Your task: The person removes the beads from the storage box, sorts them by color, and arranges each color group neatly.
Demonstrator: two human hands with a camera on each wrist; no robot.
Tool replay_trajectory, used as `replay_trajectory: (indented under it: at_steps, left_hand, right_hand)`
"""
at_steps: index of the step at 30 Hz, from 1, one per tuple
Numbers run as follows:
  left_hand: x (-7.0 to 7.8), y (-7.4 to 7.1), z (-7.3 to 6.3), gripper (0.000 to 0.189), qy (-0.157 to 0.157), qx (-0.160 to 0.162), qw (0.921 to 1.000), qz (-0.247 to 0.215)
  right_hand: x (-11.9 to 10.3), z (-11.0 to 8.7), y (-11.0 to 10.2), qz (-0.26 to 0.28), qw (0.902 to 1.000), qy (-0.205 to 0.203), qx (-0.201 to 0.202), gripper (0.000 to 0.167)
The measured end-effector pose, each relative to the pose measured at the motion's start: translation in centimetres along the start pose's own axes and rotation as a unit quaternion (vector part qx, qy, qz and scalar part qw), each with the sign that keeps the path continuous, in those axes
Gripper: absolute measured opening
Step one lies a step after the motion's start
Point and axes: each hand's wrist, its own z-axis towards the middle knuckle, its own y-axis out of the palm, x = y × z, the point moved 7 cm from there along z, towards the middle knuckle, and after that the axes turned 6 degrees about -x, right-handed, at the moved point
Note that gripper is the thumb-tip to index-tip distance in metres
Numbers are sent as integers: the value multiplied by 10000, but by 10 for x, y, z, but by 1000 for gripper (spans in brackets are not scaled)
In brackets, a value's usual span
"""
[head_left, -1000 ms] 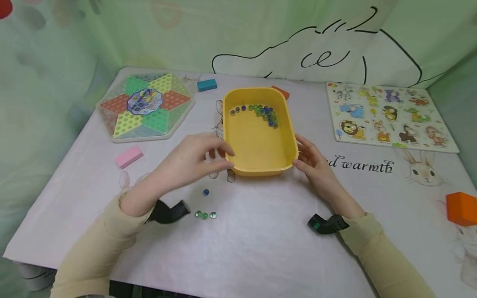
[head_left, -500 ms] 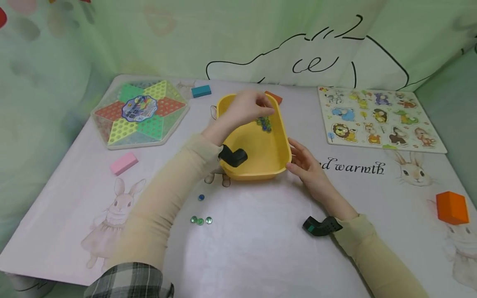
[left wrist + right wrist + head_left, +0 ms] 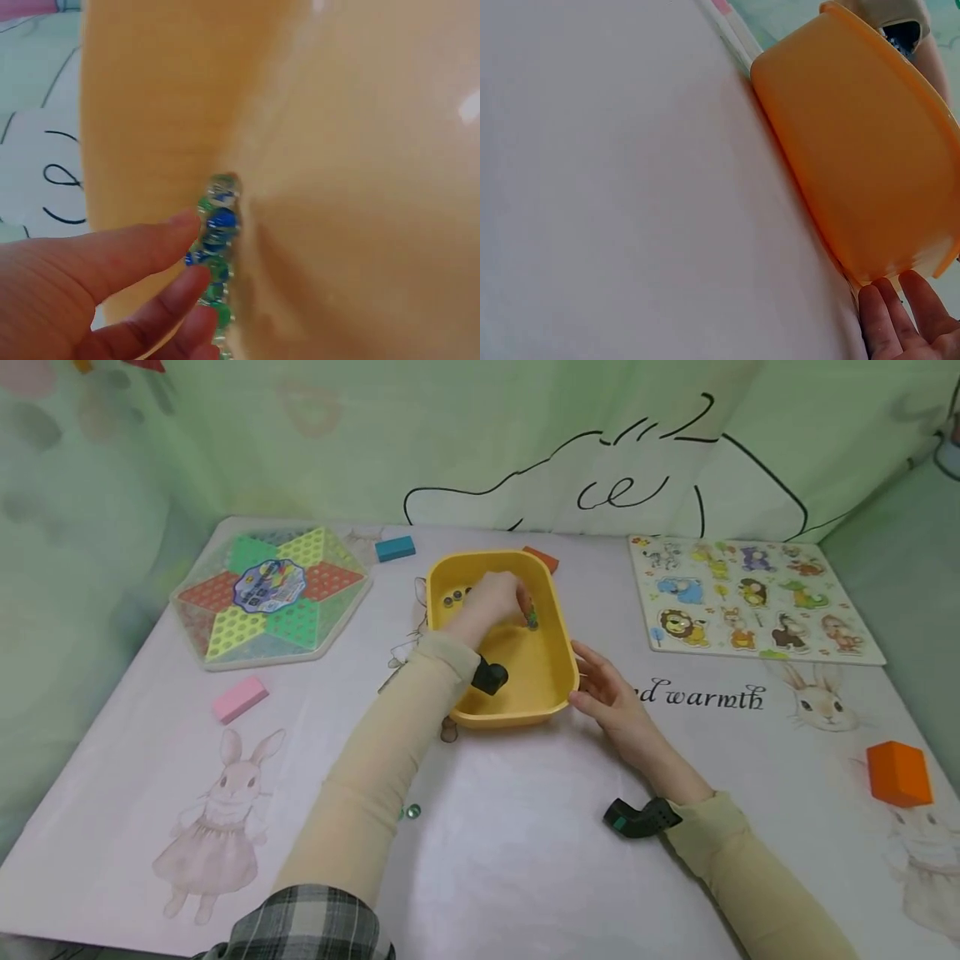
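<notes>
A yellow plastic tub (image 3: pixel 517 720) sits on the table, with green and blue glass marbles (image 3: pixel 217 225) gathered along its inner wall. My left hand (image 3: pixel 489 603) reaches down into the tub. In the left wrist view its thumb and fingers lie close against the marbles, the tips apart; whether a marble is between them is partly hidden. My right hand (image 3: pixel 618 714) rests against the tub's near right corner, and in the right wrist view its straight fingers (image 3: pixel 877 319) touch the outer wall. A few more marbles (image 3: pixel 457 597) lie at the tub's far left.
A green marble (image 3: pixel 414 811) lies on the table beside the left sleeve. Around the tub are a Chinese checkers board (image 3: pixel 270 597), an animal puzzle board (image 3: pixel 750 597), a pink block (image 3: pixel 240 699), a blue block (image 3: pixel 395 548), a flat orange block (image 3: pixel 542 558) and an orange cube (image 3: pixel 898 774).
My left hand has gone from the tub's near left rim to its far right inside, then lower among the marbles. The right hand stays at the tub's corner. The view has shifted slightly.
</notes>
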Motion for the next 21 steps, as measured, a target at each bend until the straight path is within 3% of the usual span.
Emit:
replay_trajectory:
  at_steps: [9, 21]
  left_hand:
    - [6, 12, -1, 19, 459, -221, 9984, 233]
    - [13, 24, 2, 16, 396, -381, 9946, 882]
  right_hand:
    - [2, -1, 0, 56, 10000, -74, 1, 61]
    - [0, -1, 0, 37, 9999, -111, -16, 61]
